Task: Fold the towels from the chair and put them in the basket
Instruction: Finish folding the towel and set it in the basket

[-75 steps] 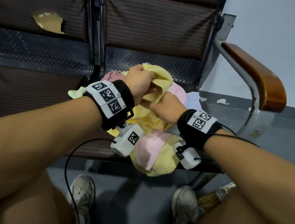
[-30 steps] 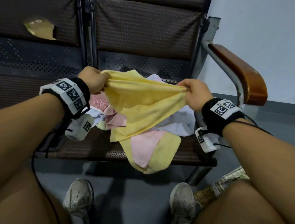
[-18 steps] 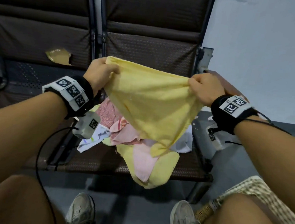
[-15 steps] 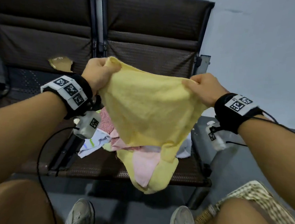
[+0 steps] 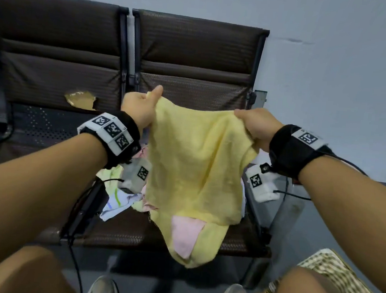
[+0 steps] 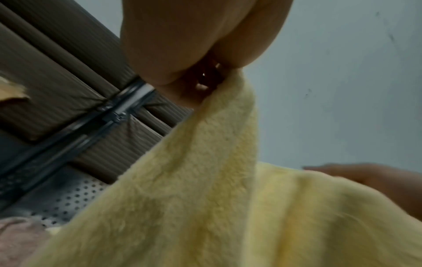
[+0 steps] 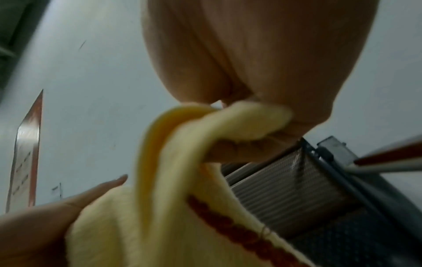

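Both hands are clamped on the same yellow towel point(image 5: 194, 167), one at each top corner. The left hand point(image 5: 139, 111) has its fingers curled into the cloth with the thumb sticking up above the edge, and the right hand point(image 5: 256, 126) bunches the opposite corner in a closed fist; from the right wrist camera the fabric point(image 7: 182, 162) is seen folded over the curled fingers. Between the two grips the top edge sags slightly, and the cloth hangs down flat and open below them. Compared with a moment ago, the towel has been lifted higher and shaken out: half a second back it was still rumpled and draping toward the pile, and now it hangs free, its lower hem clear above the heap. Below and behind the hanging cloth, the remaining towels point(image 5: 186, 237) lie on the seat of the chair point(image 5: 195, 53), a yellow and pink one spilling over the front edge, a white striped one point(image 5: 117, 204) lower left of the grip. Lower right of the right hand, by the person's knee, a woven basket point(image 5: 339, 280) shows at the frame's edge. The view has also tilted up since then, showing more of the chair backs and the wall point(image 5: 334, 65).
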